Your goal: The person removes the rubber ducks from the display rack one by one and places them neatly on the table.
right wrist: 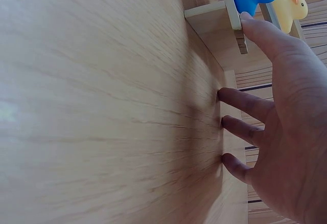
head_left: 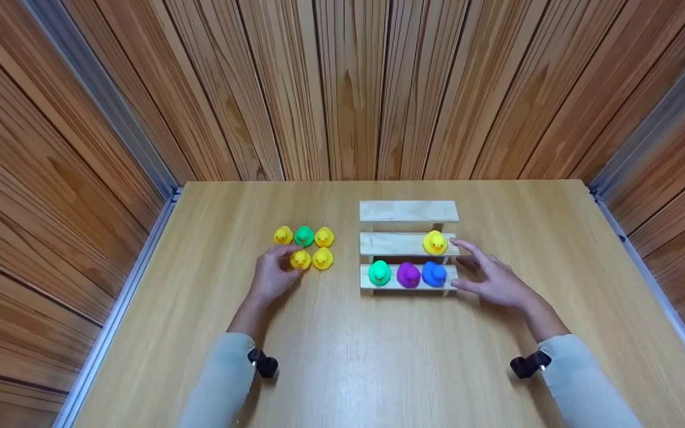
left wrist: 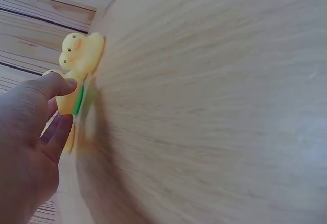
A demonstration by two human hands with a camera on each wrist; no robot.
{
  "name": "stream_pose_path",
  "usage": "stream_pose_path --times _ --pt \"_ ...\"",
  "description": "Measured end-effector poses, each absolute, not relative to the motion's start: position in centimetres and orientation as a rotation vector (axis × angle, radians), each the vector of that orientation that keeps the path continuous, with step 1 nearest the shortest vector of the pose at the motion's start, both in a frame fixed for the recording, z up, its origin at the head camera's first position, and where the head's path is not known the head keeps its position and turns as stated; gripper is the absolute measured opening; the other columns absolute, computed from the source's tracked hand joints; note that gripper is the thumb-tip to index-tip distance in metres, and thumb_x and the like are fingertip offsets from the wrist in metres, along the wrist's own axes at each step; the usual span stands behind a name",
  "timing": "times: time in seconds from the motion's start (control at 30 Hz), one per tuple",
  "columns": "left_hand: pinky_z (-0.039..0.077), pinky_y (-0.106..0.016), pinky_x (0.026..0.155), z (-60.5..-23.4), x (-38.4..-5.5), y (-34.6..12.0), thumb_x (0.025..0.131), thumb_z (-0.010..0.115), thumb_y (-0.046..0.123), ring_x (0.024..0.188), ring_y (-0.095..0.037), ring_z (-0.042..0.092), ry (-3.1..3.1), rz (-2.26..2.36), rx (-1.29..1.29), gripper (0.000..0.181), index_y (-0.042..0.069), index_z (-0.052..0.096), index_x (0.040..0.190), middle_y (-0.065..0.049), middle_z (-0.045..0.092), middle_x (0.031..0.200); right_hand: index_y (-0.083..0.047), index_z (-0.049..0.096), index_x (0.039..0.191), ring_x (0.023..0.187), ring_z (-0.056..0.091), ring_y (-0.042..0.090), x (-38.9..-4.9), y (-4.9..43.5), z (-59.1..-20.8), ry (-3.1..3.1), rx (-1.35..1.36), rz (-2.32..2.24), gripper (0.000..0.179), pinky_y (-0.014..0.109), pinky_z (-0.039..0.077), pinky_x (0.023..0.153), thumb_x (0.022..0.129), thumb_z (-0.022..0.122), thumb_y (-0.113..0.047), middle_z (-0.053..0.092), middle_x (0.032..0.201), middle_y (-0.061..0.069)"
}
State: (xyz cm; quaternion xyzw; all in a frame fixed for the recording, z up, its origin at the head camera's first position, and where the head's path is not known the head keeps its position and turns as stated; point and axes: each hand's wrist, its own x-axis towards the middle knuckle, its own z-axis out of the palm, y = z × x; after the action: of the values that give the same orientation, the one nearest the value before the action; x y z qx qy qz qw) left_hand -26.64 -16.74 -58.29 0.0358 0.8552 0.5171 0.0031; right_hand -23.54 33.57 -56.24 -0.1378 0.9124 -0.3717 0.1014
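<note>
My left hand point(head_left: 273, 276) pinches a yellow rubber duck point(head_left: 301, 260) at the near left of a small group on the table. In the left wrist view, thumb and fingers lie on either side of this duck point(left wrist: 65, 104), with other yellow ducks point(left wrist: 87, 50) just beyond. My right hand point(head_left: 494, 280) is spread at the right end of a three-step wooden rack point(head_left: 408, 211), its thumb tip at the lowest step's end. On that step sit a green duck point(head_left: 379, 273), a purple duck point(head_left: 408, 275) and a blue duck point(head_left: 434, 274). A yellow duck point(head_left: 434, 242) occupies the middle step's right end.
Around the held duck stand a green duck point(head_left: 304, 236) and yellow ducks, one point(head_left: 322, 259) close on its right. The wooden table point(head_left: 342, 356) ends at a plank wall point(head_left: 354, 89) behind, with metal rails point(head_left: 122, 303) along its sides.
</note>
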Motion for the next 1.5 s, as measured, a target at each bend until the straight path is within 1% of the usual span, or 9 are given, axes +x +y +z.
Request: stream_pose_path --times 0.3,0.53,0.73,0.93,1.2,1.3,1.37,1.5 --pt "0.061 -0.053 0.119 -59.03 -26.71 -16.7 0.096 0.083 -0.006 0.125 -0.033 0.07 2.68 1.61 0.058 0.044 0.007 0.077 0.137 -0.016 0.072 0.139 -0.041 0.025 0.177 0.163 0.04 0.056 -23.46 33.42 -56.11 2.696 -0.402 -1.09 0.089 0.092 0.018 0.125 0.105 0.078 -0.048 0.055 0.171 0.024" --pt "0.061 -0.055 0.118 -59.07 -27.07 -16.57 0.095 0.082 -0.01 0.131 -0.036 0.072 2.724 1.596 0.073 0.042 0.004 0.078 0.135 -0.02 0.074 0.139 -0.033 0.029 0.177 0.159 0.049 0.054 -23.61 33.37 -56.26 2.718 -0.457 -1.111 0.09 0.092 0.025 0.125 0.104 0.081 -0.042 0.061 0.165 0.026" --pt "0.061 -0.056 0.117 -59.27 -27.22 -16.56 0.094 0.08 -0.012 0.131 -0.038 0.072 2.742 1.595 0.095 0.041 0.002 0.079 0.133 -0.021 0.074 0.141 -0.035 0.028 0.177 0.159 0.048 0.054 -23.71 33.36 -56.39 2.714 -0.448 -1.106 0.091 0.092 0.025 0.125 0.104 0.081 -0.043 0.06 0.166 0.024" --pt "0.061 -0.057 0.119 -59.33 -27.29 -16.59 0.093 0.082 -0.012 0.132 -0.038 0.072 2.752 1.596 0.115 0.042 0.004 0.079 0.133 -0.019 0.074 0.142 -0.035 0.026 0.178 0.16 0.047 0.054 -23.73 33.35 -56.34 2.702 -0.437 -1.106 0.092 0.092 0.024 0.125 0.104 0.08 -0.045 0.059 0.167 0.025" --pt "0.06 -0.057 0.12 -59.16 -27.31 -16.61 0.094 0.081 -0.011 0.134 -0.037 0.071 2.728 1.612 0.122 0.044 0.005 0.077 0.135 -0.018 0.072 0.144 -0.037 0.025 0.178 0.161 0.045 0.055 -23.71 33.39 -56.34 2.703 -0.423 -1.097 0.092 0.093 0.023 0.125 0.104 0.08 -0.047 0.058 0.168 0.025" --pt "0.059 -0.056 0.122 -58.99 -27.21 -16.64 0.094 0.083 -0.009 0.135 -0.037 0.07 2.704 1.629 0.126 0.048 0.006 0.075 0.139 -0.018 0.07 0.146 -0.037 0.025 0.178 0.161 0.045 0.055 -23.69 33.42 -56.33 2.704 -0.419 -1.097 0.092 0.093 0.022 0.125 0.104 0.08 -0.047 0.058 0.168 0.025" --pt "0.059 -0.057 0.122 -58.95 -27.19 -16.67 0.093 0.084 -0.008 0.136 -0.039 0.069 2.702 1.648 0.142 0.05 0.004 0.074 0.14 -0.019 0.068 0.148 -0.036 0.026 0.177 0.161 0.045 0.056 -23.67 33.42 -56.33 2.708 -0.417 -1.098 0.092 0.092 0.022 0.126 0.104 0.081 -0.046 0.059 0.167 0.025" --pt "0.06 -0.058 0.12 -58.63 -27.16 -16.69 0.092 0.087 -0.005 0.136 -0.041 0.069 2.702 1.676 0.16 0.052 0.004 0.074 0.142 -0.021 0.066 0.149 -0.036 0.027 0.177 0.161 0.044 0.055 -23.66 33.47 -56.32 2.705 -0.409 -1.103 0.092 0.091 0.021 0.126 0.103 0.081 -0.045 0.059 0.167 0.024"
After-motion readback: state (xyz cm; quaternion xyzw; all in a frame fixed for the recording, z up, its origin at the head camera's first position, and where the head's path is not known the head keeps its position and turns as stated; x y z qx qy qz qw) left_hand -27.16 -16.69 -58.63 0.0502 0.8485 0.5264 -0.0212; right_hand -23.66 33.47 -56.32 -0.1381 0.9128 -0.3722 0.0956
